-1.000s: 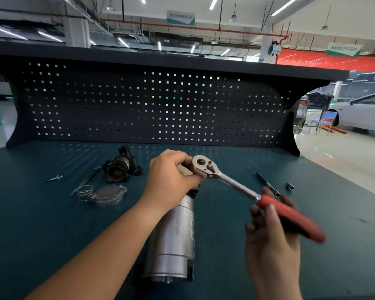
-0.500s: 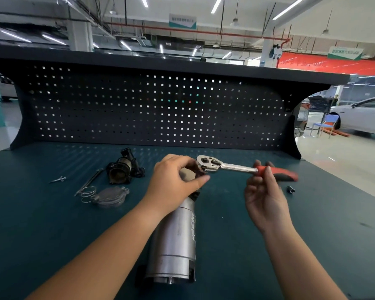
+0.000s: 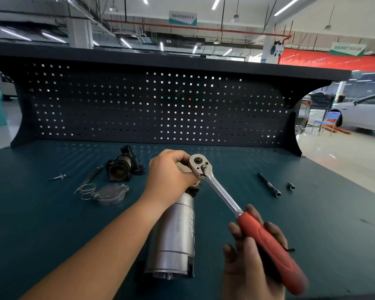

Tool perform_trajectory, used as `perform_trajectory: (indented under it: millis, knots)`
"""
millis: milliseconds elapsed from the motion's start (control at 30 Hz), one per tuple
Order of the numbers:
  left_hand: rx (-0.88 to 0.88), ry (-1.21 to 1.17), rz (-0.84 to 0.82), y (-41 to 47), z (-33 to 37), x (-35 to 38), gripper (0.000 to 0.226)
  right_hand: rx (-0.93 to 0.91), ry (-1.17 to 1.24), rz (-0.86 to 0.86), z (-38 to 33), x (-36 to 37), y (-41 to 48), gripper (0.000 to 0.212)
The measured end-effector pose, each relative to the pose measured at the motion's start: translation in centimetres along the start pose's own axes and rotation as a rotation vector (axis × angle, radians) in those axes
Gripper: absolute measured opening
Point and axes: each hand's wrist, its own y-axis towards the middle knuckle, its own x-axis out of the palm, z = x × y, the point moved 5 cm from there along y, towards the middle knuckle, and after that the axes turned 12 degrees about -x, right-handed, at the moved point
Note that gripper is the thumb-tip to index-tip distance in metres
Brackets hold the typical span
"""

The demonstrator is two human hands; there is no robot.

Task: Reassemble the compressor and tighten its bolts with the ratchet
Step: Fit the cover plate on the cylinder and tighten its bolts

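Tightening step: left hand [image 3: 171,174] grips the silver cylindrical compressor [image 3: 175,234] top; right hand [image 3: 256,252] clasps the red-handled steel ratchet [image 3: 221,191]; next, probably swing the handle.

1. Bright, even light comes from ceiling strip lamps [image 3: 216,2] far above.
2. Daylight glares at the far right.
3. The pegboard [image 3: 156,107] sits dark, backlit.
4. Wide-angle bending curves the edges.
5. The near right hand [image 3: 252,269] blurs slightly.
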Motion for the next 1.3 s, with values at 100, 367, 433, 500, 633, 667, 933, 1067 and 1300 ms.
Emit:
perform_trajectory:
  millis: [100, 367, 433, 500, 633, 667, 933, 1067, 1300]
  knots:
    - [-0.012, 0.0, -0.055, 0.3, -0.1, 0.1, 0.026, 0.06, 0.087, 0.026, -0.1, -0.2, 2.4, 0.026]
    - [-0.024, 0.03, -0.298, 1.0, 0.4, 0.6, 0.017, 0.408, 0.101, -0.178, 3.8, 5.0, 14.2, 0.016]
    - [-0.032, 0.029, -0.351, 1.2, 0.5, 0.4, 0.015, 0.469, 0.101, -0.284, 4.6, 6.7, 15.6, 0.018]
    - [-0.028, 0.011, -0.371, 1.1, 0.5, 0.1, 0.014, 0.493, 0.169, -0.373, 4.8, 7.4, 16.1, 0.02]
    - [-0.025, -0.039, -0.344, 0.4, 0.1, -0.2, 0.018, 0.455, 0.279, -0.461, 4.5, 5.5, 15.8, 0.029]
    - [-0.009, -0.022, -0.312, 0.2, 0.1, -0.2, 0.016, 0.423, 0.241, -0.446, 4.3, 4.7, 15.6, 0.029]
    - [0.04, 0.067, -0.025, -1.0, 1.2, -0.8, 0.028, -0.047, -0.161, -0.423, 0.5, -1.2, 10.7, 0.042]
    - [0.05, 0.067, 0.01, -1.2, 1.5, -0.3, 0.025, -0.432, -0.284, -0.526, -1.4, -0.8, 4.0, 0.042]
    - [-0.008, 0.004, -0.109, -0.3, 0.2, -0.4, 0.022, -0.471, -0.335, -0.402, -0.3, -0.4, 0.9, 0.05]
